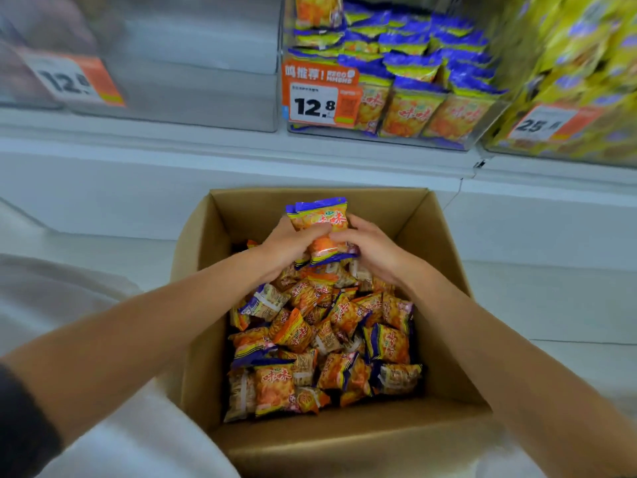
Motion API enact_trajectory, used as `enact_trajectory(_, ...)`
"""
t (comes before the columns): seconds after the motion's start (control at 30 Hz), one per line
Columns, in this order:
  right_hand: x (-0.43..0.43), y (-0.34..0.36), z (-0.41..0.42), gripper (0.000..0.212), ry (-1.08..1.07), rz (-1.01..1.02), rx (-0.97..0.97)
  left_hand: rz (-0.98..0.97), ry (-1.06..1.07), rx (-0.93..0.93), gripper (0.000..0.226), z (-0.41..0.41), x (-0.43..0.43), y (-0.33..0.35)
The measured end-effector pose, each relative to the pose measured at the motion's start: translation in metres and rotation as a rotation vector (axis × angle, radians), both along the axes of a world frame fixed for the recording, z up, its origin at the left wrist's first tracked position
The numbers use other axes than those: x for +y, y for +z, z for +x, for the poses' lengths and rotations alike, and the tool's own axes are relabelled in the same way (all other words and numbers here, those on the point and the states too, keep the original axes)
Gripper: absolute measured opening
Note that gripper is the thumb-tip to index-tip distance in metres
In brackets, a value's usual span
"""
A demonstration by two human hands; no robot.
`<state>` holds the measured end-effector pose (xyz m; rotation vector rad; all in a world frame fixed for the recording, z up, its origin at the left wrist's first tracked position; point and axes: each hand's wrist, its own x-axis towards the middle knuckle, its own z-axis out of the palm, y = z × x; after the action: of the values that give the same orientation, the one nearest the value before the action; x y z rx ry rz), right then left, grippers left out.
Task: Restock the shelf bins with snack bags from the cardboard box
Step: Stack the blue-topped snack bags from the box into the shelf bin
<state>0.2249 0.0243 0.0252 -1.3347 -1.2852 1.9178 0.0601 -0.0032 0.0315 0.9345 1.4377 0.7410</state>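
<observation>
While left hand (pixel 289 248) and right hand (pixel 377 255) clamp one snack-bag bundle (pixel 322 220) near cardboard box (pixel 198 270) far wall | squeeze evenly, lift level.

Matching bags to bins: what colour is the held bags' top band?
Blue-purple top band, over orange; head view.

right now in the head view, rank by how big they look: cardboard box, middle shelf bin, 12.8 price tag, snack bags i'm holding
1. cardboard box
2. middle shelf bin, cut off at the top edge
3. 12.8 price tag and held snack bags look about alike, so unranked; the tag sits farther away
</observation>
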Motion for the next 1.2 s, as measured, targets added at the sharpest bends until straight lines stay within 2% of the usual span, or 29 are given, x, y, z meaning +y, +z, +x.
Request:
enact_trajectory(0.03,0.003,0.015,0.0,0.048,-0.001,0.015,0.011,0.054,-0.007,0.015,0.024,0.002,0.003,0.013)
enact_trajectory(0.07,0.006,0.031,-0.001,0.051,-0.003,0.041,0.014,0.122,-0.004,0.025,0.02,0.003,0.005,0.028)
enact_trajectory(0.17,0.015,0.078,-0.003,0.045,-0.001,0.13,0.046,0.284,0.022,0.054,0.038,0.008,0.014,0.071)
enact_trajectory(0.23,0.03,0.108,-0.006,0.042,-0.001,0.198,0.062,0.412,0.042,0.091,0.033,0.009,0.022,0.099)
enact_trajectory(0.27,0.036,0.124,-0.008,0.049,-0.012,0.233,0.06,0.474,0.045,0.104,0.029,0.008,0.029,0.112)
enact_trajectory(0.3,0.041,0.139,-0.01,0.064,-0.036,0.262,0.05,0.529,0.042,0.129,0.028,0.008,0.038,0.125)
enact_trajectory(0.33,0.049,0.152,-0.012,0.079,-0.067,0.286,0.047,0.571,0.05,0.186,0.037,0.006,0.047,0.139)
enact_trajectory(0.37,0.054,0.167,-0.013,0.086,-0.094,0.312,0.048,0.606,0.061,0.262,0.056,0.003,0.058,0.149)
enact_trajectory(0.43,0.07,0.185,-0.016,0.089,-0.143,0.338,0.071,0.655,0.08,0.318,0.088,-0.007,0.092,0.159)
enact_trajectory(0.47,0.077,0.193,-0.017,0.089,-0.17,0.343,0.079,0.654,0.086,0.309,0.094,-0.011,0.107,0.165)
enact_trajectory(0.6,0.119,0.21,-0.026,0.051,-0.195,0.433,0.037,0.648,0.104,0.274,0.09,-0.023,0.141,0.198)
enact_trajectory(0.77,0.181,0.196,-0.047,0.056,-0.145,0.472,-0.102,0.627,0.109,0.495,0.092,-0.042,0.191,0.202)
enact_trajectory(0.83,0.193,0.187,-0.057,0.041,-0.122,0.433,-0.127,0.602,0.111,0.558,0.081,-0.049,0.202,0.198)
enact_trajectory(0.9,0.202,0.178,-0.063,0.03,-0.096,0.446,-0.191,0.587,0.085,0.494,0.059,-0.057,0.214,0.187)
enact_trajectory(0.97,0.206,0.176,-0.067,0.042,-0.097,0.531,-0.267,0.59,0.057,0.387,0.044,-0.065,0.224,0.174)
enact_trajectory(1.07,0.21,0.173,-0.068,0.1,-0.126,0.714,-0.336,0.607,0.071,0.304,0.058,-0.076,0.227,0.158)
enact_trajectory(1.13,0.211,0.171,-0.067,0.108,-0.098,0.777,-0.32,0.615,0.091,0.254,0.075,-0.079,0.227,0.151)
enact_trajectory(1.2,0.214,0.17,-0.066,0.104,-0.076,0.754,-0.303,0.662,0.071,0.212,0.074,-0.078,0.228,0.148)
